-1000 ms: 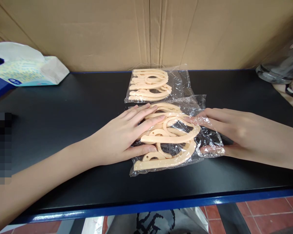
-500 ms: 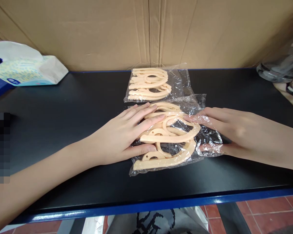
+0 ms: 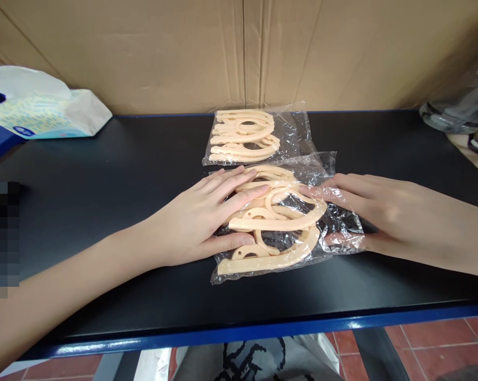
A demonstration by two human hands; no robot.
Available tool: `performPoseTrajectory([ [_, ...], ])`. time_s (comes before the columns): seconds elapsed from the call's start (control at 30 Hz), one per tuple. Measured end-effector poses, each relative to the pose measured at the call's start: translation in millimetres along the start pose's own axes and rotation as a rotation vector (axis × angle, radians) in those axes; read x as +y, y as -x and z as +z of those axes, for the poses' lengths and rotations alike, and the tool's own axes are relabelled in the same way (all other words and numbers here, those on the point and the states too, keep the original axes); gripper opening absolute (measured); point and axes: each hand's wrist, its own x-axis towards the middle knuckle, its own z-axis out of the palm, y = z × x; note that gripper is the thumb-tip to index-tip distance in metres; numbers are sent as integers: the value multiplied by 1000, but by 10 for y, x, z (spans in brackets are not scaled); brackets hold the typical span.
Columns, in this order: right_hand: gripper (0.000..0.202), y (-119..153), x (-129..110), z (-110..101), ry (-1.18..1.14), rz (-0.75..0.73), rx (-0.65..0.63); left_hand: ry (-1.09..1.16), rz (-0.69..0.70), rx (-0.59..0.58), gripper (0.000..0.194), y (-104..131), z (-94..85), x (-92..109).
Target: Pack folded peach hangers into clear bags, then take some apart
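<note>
A clear plastic bag [image 3: 286,262] lies on the table in front of me, with several beige folding clothes hangers [image 3: 272,225] inside. My left hand [image 3: 207,217] rests flat on the bag's left side, fingers spread over the hangers. From the right, my right hand [image 3: 366,211] reaches into the loose end of the bag. Its thumb and fingers are apart and show through the crinkled film, the index fingertip near a hanger's curved edge. Just behind lies a second clear bag [image 3: 296,129] with similar beige hangers [image 3: 244,135], touched by neither hand.
The black tabletop [image 3: 151,153] has a blue front edge [image 3: 262,336]. A tissue pack [image 3: 52,114] stands at the back left, and a clear container [image 3: 449,114] at the back right. A cardboard panel [image 3: 163,53] rises behind the table.
Both hands and the two bags keep their places. Only the view has shifted very slightly.
</note>
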Motion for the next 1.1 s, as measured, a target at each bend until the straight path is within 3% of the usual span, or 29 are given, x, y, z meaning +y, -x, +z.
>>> performPoseTrajectory([
  [1.1,64,10,-12,14,9,32,-11,-25,8,-2,73,13,0,-2],
])
